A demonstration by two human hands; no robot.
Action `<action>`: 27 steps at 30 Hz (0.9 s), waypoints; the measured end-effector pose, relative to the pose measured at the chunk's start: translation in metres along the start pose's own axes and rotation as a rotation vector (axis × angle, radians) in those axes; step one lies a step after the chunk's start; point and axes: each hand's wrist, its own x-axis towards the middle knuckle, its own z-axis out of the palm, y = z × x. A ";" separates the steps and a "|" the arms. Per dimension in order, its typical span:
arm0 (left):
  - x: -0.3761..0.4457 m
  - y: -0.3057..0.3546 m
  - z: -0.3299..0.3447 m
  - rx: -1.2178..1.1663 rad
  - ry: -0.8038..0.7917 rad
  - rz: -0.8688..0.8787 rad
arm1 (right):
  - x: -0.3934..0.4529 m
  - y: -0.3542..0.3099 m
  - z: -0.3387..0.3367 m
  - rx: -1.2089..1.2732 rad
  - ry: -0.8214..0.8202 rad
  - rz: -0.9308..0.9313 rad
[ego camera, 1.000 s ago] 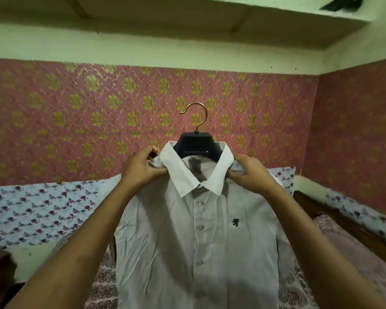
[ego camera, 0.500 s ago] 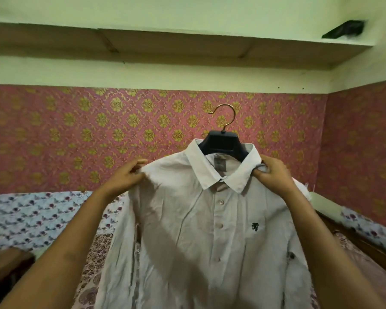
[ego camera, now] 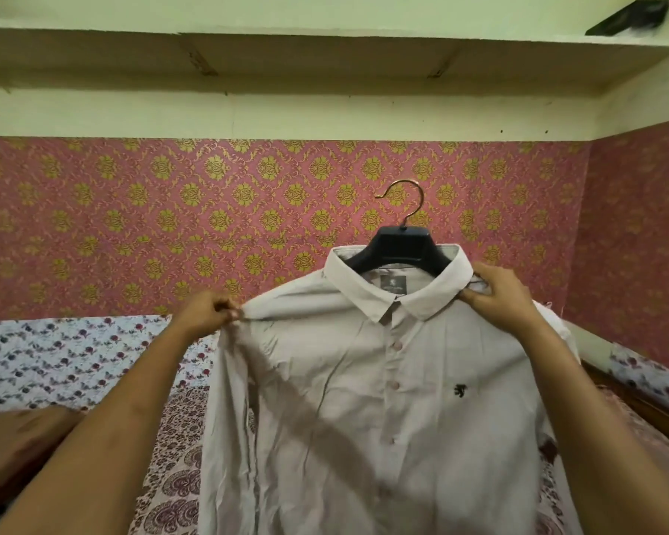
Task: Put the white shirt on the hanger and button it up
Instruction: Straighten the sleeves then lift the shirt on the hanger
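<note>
The white shirt (ego camera: 383,399) hangs in front of me on a black hanger (ego camera: 400,247) with a brass hook, held up in the air. Its front placket is closed, with buttons showing down the middle, and a small dark emblem sits on the chest. My left hand (ego camera: 205,312) pinches the shirt's left shoulder seam out to the side. My right hand (ego camera: 497,297) grips the right shoulder beside the collar, over the hanger's arm. Only the hanger's neck and hook show above the collar.
A bed with a patterned cover (ego camera: 174,469) lies below the shirt. A floral sheet (ego camera: 55,357) runs along the pink and gold wall (ego camera: 170,225). A concrete shelf (ego camera: 325,52) juts out overhead. The bed's wooden edge (ego camera: 642,407) runs at right.
The shirt and hanger shifted right and up in view. My left hand slid from the collar outward to the shoulder seam, spreading the shoulder. My right hand stayed by the collar.
</note>
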 end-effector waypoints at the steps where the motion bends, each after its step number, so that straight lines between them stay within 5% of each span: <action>1: 0.000 0.000 0.004 0.116 -0.080 -0.026 | -0.001 -0.002 0.002 -0.019 -0.005 0.006; 4: -0.001 0.008 0.011 0.278 -0.131 -0.074 | -0.003 -0.006 0.006 -0.037 -0.028 0.014; 7: -0.011 0.042 0.006 -0.031 -0.017 0.076 | -0.005 -0.007 0.010 -0.065 -0.036 0.003; 9: -0.024 0.072 0.006 -0.221 -0.099 0.210 | -0.004 -0.010 0.013 -0.067 -0.036 -0.006; 14: -0.029 0.114 0.025 -0.206 -0.192 0.442 | -0.005 -0.020 0.017 -0.017 -0.033 -0.013; 22: -0.002 0.111 0.015 -0.164 0.008 0.486 | -0.012 -0.001 0.002 0.151 -0.125 0.044; 27: -0.001 0.109 0.006 -0.203 0.010 0.484 | -0.019 0.029 -0.006 0.230 -0.037 0.147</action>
